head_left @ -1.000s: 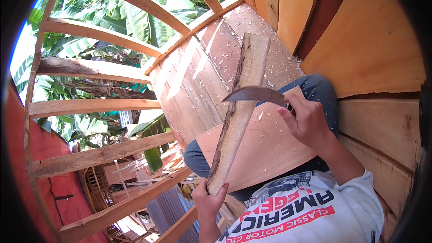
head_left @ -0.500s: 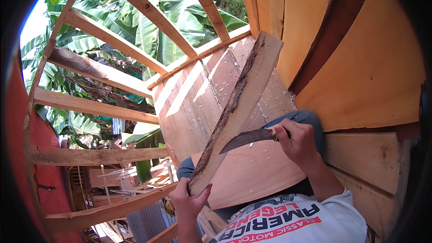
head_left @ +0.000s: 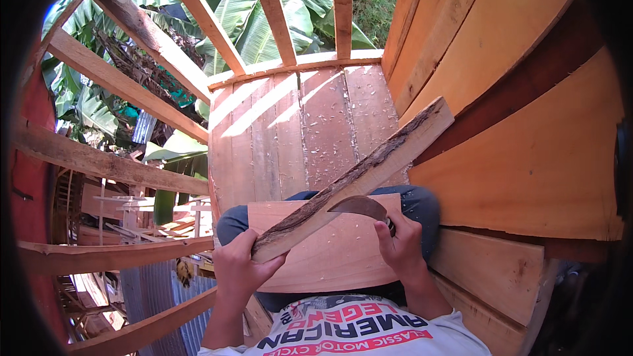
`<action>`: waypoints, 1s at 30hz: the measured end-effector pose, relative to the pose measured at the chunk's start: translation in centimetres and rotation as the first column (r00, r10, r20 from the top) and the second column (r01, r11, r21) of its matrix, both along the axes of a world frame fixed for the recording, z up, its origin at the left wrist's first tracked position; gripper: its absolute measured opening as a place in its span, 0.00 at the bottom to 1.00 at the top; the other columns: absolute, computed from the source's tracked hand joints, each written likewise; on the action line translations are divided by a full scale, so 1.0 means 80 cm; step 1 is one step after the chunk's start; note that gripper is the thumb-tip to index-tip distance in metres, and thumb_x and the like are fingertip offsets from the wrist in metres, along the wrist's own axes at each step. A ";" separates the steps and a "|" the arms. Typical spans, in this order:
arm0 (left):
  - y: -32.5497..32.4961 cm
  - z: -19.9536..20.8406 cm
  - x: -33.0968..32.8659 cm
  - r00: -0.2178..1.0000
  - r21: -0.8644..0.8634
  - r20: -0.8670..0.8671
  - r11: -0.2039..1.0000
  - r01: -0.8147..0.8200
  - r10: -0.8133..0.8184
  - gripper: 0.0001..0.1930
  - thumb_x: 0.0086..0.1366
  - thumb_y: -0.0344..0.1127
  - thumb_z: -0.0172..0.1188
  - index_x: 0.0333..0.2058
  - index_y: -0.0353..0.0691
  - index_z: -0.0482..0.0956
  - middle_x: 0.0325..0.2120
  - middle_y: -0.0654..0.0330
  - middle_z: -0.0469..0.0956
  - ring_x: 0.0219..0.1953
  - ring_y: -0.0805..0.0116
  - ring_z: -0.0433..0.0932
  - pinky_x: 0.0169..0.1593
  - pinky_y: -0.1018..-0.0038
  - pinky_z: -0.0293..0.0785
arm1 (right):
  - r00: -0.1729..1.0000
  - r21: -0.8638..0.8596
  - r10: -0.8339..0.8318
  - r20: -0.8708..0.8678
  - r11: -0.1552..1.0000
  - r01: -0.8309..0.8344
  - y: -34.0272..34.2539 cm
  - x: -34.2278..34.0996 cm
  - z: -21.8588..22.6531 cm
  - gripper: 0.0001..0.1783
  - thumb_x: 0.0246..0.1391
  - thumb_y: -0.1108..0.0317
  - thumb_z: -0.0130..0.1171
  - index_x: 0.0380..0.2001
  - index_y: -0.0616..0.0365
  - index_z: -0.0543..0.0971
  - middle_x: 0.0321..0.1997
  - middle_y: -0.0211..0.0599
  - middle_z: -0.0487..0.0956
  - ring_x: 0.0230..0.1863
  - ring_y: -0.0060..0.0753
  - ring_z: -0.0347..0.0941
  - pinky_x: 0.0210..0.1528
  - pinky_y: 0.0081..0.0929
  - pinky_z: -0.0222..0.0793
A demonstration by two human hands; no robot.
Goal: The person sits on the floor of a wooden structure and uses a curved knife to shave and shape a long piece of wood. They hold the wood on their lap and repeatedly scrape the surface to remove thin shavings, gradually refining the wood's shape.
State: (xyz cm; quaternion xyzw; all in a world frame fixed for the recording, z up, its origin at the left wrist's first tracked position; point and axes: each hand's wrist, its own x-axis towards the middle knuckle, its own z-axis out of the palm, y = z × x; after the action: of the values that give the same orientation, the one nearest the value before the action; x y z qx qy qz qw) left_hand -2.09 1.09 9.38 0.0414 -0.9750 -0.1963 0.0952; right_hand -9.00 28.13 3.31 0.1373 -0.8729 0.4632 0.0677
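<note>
Our left fingers [head_left: 246, 240] clamp the near-left end of the bark-edged slat [head_left: 359, 180], which slants toward the far right over the flat board [head_left: 330, 258]; our right fingers [head_left: 405, 227] clamp the curved knife [head_left: 361, 206]. We judge the slat stiff, fairly light, rough along its bark, best held at that near end, away from the knife.

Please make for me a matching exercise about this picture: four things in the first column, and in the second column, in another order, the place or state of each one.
Things:
1. Left hand
2. Right hand
3. Flat board
4. Green leaves

Places or states:
A. Lying across the blue trousers
B. Beyond the wooden bars
C. Holding the curved knife
D. Gripping one end of the bark-edged wood

Pairs: 1-D, 2-C, 3-A, 4-B.
</note>
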 end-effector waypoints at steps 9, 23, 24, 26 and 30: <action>0.008 0.005 0.002 0.997 0.114 -0.045 0.992 -0.049 0.055 0.18 0.37 0.42 0.74 0.21 0.38 0.75 0.15 0.56 0.74 0.16 0.58 0.75 0.21 0.71 0.70 | 0.970 0.120 -0.241 -0.039 0.962 0.244 0.057 -0.021 0.013 0.18 0.57 0.59 0.57 0.21 0.61 0.69 0.16 0.47 0.68 0.17 0.51 0.68 0.19 0.35 0.60; 0.012 0.016 0.020 0.998 0.087 -0.029 0.995 -0.049 0.052 0.20 0.36 0.41 0.75 0.21 0.37 0.73 0.15 0.55 0.74 0.17 0.57 0.75 0.21 0.70 0.70 | 0.994 0.158 -0.032 -0.103 0.986 0.048 0.022 -0.009 0.021 0.17 0.54 0.56 0.60 0.22 0.57 0.72 0.16 0.40 0.71 0.18 0.46 0.71 0.19 0.34 0.62; 0.012 0.015 0.021 0.998 0.089 -0.031 0.995 -0.055 0.058 0.20 0.37 0.41 0.75 0.21 0.37 0.73 0.15 0.55 0.74 0.17 0.57 0.75 0.21 0.69 0.70 | 0.991 0.160 -0.035 -0.128 0.986 0.056 0.021 -0.011 0.021 0.17 0.54 0.56 0.60 0.22 0.57 0.72 0.17 0.39 0.71 0.18 0.45 0.71 0.19 0.34 0.62; 0.010 0.013 0.024 0.997 0.094 -0.034 0.993 -0.067 0.070 0.20 0.37 0.41 0.75 0.20 0.37 0.73 0.15 0.55 0.73 0.17 0.57 0.75 0.21 0.69 0.69 | 0.984 0.165 -0.040 -0.176 0.984 0.070 0.019 -0.014 0.020 0.17 0.54 0.56 0.60 0.22 0.56 0.72 0.17 0.39 0.71 0.18 0.44 0.71 0.19 0.34 0.62; 0.011 0.015 0.027 0.995 0.133 -0.019 0.987 -0.095 0.098 0.20 0.38 0.42 0.75 0.20 0.37 0.72 0.14 0.55 0.73 0.17 0.57 0.74 0.21 0.69 0.69 | 0.981 0.195 -0.055 -0.188 0.977 0.092 0.016 -0.020 0.030 0.17 0.54 0.56 0.59 0.22 0.57 0.72 0.17 0.38 0.71 0.19 0.43 0.71 0.19 0.34 0.62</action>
State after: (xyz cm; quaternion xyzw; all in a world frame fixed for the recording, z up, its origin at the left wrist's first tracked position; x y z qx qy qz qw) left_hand 0.09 1.94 10.57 0.0922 -0.9555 -0.2559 0.1141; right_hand -10.62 29.43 5.69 0.1527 -0.9102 0.3548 0.1497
